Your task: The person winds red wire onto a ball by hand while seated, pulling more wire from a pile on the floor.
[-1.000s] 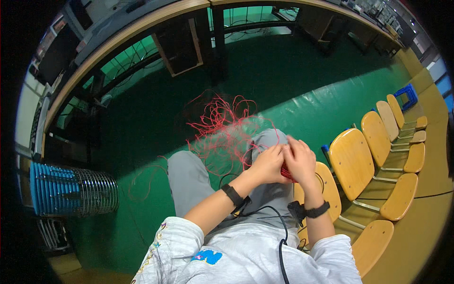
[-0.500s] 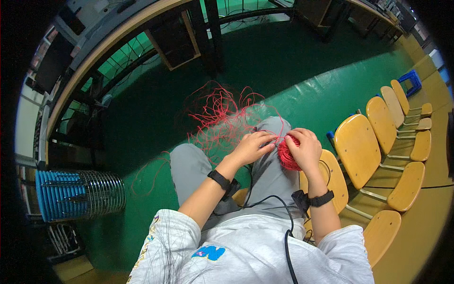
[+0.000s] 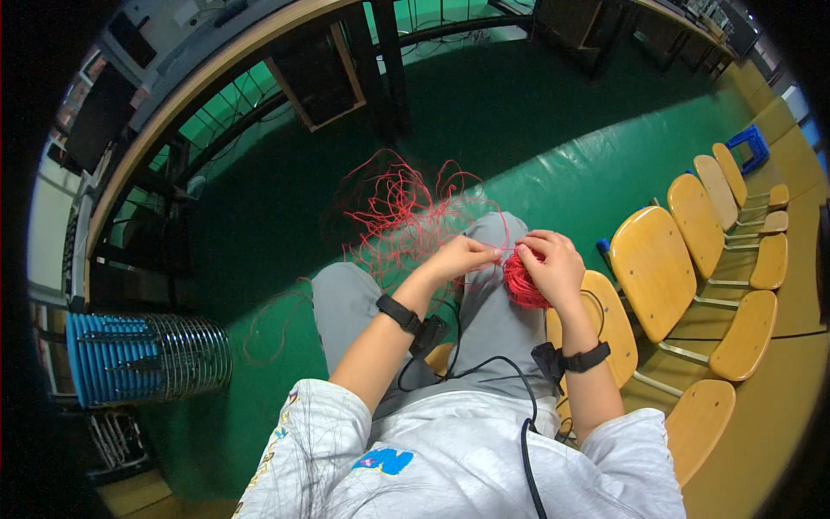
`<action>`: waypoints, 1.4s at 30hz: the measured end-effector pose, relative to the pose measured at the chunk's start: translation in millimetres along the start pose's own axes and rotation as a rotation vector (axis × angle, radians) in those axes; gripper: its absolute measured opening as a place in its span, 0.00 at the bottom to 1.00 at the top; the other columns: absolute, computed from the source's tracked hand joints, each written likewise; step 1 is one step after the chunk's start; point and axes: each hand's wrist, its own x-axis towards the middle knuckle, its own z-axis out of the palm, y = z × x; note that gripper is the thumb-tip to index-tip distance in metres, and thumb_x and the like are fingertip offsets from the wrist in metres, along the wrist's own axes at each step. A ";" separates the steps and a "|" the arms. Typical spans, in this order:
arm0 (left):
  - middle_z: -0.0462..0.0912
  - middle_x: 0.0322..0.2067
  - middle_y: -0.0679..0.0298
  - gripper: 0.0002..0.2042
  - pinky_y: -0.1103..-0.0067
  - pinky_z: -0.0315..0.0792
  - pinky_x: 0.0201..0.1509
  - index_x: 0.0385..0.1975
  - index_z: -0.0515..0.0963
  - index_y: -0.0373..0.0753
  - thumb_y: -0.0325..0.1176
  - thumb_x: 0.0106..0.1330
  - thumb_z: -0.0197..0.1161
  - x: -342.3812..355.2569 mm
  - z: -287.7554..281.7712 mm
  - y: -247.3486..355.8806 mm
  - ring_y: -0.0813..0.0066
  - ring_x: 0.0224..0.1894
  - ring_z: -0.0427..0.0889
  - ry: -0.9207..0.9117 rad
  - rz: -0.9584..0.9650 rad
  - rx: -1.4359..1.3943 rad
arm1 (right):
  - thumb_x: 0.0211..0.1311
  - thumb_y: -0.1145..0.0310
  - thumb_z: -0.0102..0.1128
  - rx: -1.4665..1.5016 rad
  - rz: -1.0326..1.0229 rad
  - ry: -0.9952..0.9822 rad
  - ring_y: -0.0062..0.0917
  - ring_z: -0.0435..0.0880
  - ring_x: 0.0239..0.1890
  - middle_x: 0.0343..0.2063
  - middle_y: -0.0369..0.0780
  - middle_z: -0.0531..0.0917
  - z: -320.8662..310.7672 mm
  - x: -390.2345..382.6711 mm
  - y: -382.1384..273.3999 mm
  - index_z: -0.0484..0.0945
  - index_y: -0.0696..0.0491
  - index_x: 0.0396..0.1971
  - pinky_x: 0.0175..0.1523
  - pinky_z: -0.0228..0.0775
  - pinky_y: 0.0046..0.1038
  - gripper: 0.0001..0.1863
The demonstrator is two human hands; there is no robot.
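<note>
My right hand (image 3: 553,270) is wrapped round a ball of red string (image 3: 523,287) above my right knee. Just left of it, my left hand (image 3: 462,258) pinches the strand that leads to the ball, fingertips close beside the ball. From there the string runs up and away to a loose red tangle (image 3: 402,203) on the green floor beyond my knees. The far side of the ball is hidden by my right hand.
Wooden chairs (image 3: 653,272) line up along my right. A stack of blue stools (image 3: 112,359) with metal legs stands at the left. Desks (image 3: 233,65) edge the far side. A black cable (image 3: 519,398) crosses my lap. A small blue stool (image 3: 749,149) is far right.
My left hand has drawn in from an opened-out pose to a tighter pinch on the strand. My right hand and the ball have shifted only slightly.
</note>
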 end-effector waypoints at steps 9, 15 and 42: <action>0.81 0.20 0.63 0.15 0.79 0.70 0.30 0.32 0.83 0.42 0.47 0.59 0.58 -1.2 -15.0 4.8 0.79 0.24 0.77 0.170 0.148 0.378 | 0.51 0.59 0.57 0.040 -0.076 0.029 0.30 0.78 0.44 0.37 0.34 0.82 1.7 3.1 -8.9 0.84 0.46 0.27 0.47 0.69 0.33 0.10; 0.80 0.20 0.67 0.15 0.82 0.69 0.29 0.32 0.82 0.40 0.46 0.58 0.62 -4.9 -24.3 -7.2 0.81 0.24 0.76 0.038 0.112 0.176 | 0.51 0.58 0.58 0.027 -0.085 0.017 0.30 0.77 0.45 0.37 0.33 0.82 4.1 3.5 -11.5 0.84 0.45 0.27 0.48 0.68 0.33 0.10; 0.75 0.20 0.71 0.14 0.86 0.64 0.27 0.32 0.82 0.37 0.41 0.54 0.68 -38.1 -38.5 -8.7 0.86 0.24 0.70 0.225 0.166 0.270 | 0.53 0.54 0.55 -0.029 -0.093 0.032 0.28 0.77 0.45 0.38 0.30 0.82 14.6 -1.2 -8.6 0.84 0.43 0.30 0.49 0.69 0.29 0.12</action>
